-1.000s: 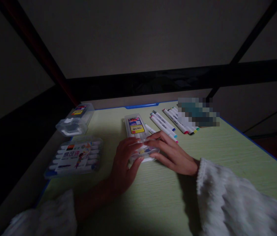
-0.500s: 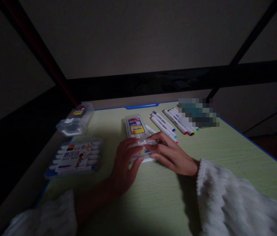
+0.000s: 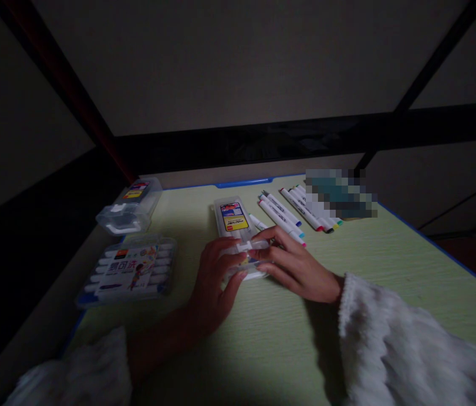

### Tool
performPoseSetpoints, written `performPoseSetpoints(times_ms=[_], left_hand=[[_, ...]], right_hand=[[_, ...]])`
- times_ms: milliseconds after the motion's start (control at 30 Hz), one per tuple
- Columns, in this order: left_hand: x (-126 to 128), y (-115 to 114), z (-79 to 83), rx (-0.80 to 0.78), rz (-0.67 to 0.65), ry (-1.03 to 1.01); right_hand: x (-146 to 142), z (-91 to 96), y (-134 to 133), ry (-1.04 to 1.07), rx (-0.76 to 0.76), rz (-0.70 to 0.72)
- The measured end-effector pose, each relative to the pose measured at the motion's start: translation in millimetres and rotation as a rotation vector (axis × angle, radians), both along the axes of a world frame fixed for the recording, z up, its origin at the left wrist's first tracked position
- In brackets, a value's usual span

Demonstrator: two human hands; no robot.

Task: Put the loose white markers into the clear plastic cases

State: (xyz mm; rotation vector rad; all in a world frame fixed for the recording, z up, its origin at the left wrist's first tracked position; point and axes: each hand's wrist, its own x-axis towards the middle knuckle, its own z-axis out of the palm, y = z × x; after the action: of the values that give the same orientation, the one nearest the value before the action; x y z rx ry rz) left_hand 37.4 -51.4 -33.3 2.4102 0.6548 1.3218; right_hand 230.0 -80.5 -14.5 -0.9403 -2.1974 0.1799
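A clear plastic marker case with a yellow and red label lies in the middle of the pale green table. My left hand grips the case's near end from the left, fingers curled on it. From the right, my right hand closes its fingers on the same near end, at the white clasp. Coloured marker ends show faintly inside the case between my fingers.
A row of loose white markers lies behind my right hand. At the left stand a flat pack of markers and a clear closed case. A blurred patch sits at the back right. The table has a blue edge; dark bars cross behind.
My fingers have drawn slightly closer together on the case's near end and the clasp has lifted a little. The rest is unmoved.
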Motion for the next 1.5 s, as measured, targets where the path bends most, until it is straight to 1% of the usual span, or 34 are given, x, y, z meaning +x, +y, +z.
performPoseSetpoints(times_ms=[567,1033,1133,1333,1500], left_hand=[[0.9,0.0,-0.6,0.029,0.015,-0.005],[0.5,-0.4,0.8,0.032,0.003,0.002],[0.1,-0.3,1.6,0.065,0.024,0.022],[-2.9,2.1,3.6,0.228,0.066,0.154],[-5.2,3.8,5.9,0.312,0.092,0.238]], right_hand=[[-0.8,1.7,0.5,0.007,0.043,0.003],[-1.1,2.1,-0.1,0.013,0.021,0.000],[-1.1,2.3,0.4,0.013,0.020,0.003],[-1.2,2.4,0.7,0.002,0.016,-0.009],[-1.2,2.7,-0.2,-0.029,0.030,-0.020]])
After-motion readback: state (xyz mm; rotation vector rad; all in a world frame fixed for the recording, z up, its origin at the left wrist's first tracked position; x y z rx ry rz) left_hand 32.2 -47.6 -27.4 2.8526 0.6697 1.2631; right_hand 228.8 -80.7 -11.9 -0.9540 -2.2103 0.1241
